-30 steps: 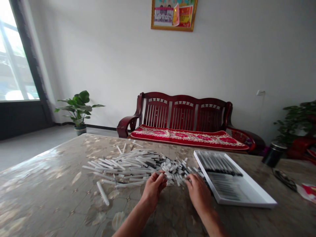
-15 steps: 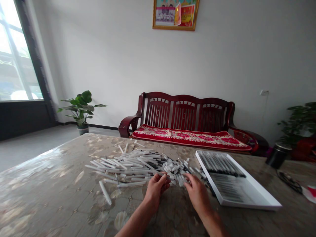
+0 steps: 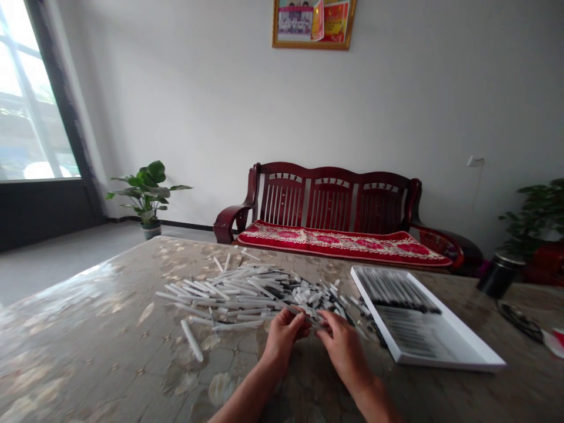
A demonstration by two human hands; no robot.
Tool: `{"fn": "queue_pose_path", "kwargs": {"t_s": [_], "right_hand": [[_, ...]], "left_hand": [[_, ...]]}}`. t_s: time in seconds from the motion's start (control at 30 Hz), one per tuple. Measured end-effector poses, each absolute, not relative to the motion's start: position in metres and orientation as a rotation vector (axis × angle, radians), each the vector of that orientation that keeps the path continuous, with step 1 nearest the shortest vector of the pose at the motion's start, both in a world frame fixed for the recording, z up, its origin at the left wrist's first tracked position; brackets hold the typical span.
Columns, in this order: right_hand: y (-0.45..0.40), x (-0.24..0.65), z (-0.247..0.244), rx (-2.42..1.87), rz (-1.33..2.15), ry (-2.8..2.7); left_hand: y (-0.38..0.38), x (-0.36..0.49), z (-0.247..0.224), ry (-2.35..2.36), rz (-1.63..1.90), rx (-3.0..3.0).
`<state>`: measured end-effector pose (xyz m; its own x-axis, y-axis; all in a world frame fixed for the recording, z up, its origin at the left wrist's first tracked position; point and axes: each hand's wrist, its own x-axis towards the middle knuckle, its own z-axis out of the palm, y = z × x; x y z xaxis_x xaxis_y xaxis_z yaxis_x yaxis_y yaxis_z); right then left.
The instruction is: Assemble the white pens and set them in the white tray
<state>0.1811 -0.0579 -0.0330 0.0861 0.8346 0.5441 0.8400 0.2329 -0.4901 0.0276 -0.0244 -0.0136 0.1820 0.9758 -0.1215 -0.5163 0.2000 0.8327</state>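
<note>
The left hand (image 3: pixel 282 338) is closed, thumb and fingers pinching a thin tube (image 3: pixel 304 315) that points toward 2 o'clock. The right hand (image 3: pixel 343 343) has its fingertips drawn together at the tube's far end; whether they grip a small part of their own, I cannot tell.

From the hands, white tubes (image 3: pixel 233 288) lie heaped at 10 to 11 o'clock on the table (image 3: pixel 110 376), small pale pieces (image 3: pixel 308 295) at 12, and the tray (image 3: pixel 449 364) at 2 to 3, holding two rows. One loose tube (image 3: pixel 191 341) lies apart at 9 o'clock.

The likeliest trouble, I judge, is at the fingertips: if the two hands meet out of line, a slim part could skid aside or bend. A loose pinch could drop it into the heap, where look-alikes would hide it. The knuckles are close to the small pieces and could scatter them; a wide swing by the right forearm could knock the tray's near edge.
</note>
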Motion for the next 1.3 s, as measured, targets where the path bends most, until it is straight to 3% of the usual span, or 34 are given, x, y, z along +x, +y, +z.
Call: {"fn": "queue_pose_path", "kwargs": {"t_s": [0.3,0.53,0.77,1.07,1.3], "right_hand": [[-0.061,0.176,-0.03,-1.463,-0.004,-1.656],[-0.058,0.175,-0.019,-1.427,0.717,-1.316],[-0.068,0.187,-0.013,-1.36,1.096,-1.339],[-0.056,0.182,-0.007,-1.367,1.232,-1.405],[-0.048,0.19,0.013,-1.5,1.136,-1.66]], "left_hand": [[-0.028,0.028,-0.016,0.811,1.197,0.862],[-0.032,0.025,-0.014,0.632,1.259,1.02],[-0.039,0.02,-0.019,0.553,1.164,1.111],[-0.038,0.014,-0.022,0.66,1.21,1.086],[-0.031,0.015,-0.022,0.845,1.048,1.244]]}}
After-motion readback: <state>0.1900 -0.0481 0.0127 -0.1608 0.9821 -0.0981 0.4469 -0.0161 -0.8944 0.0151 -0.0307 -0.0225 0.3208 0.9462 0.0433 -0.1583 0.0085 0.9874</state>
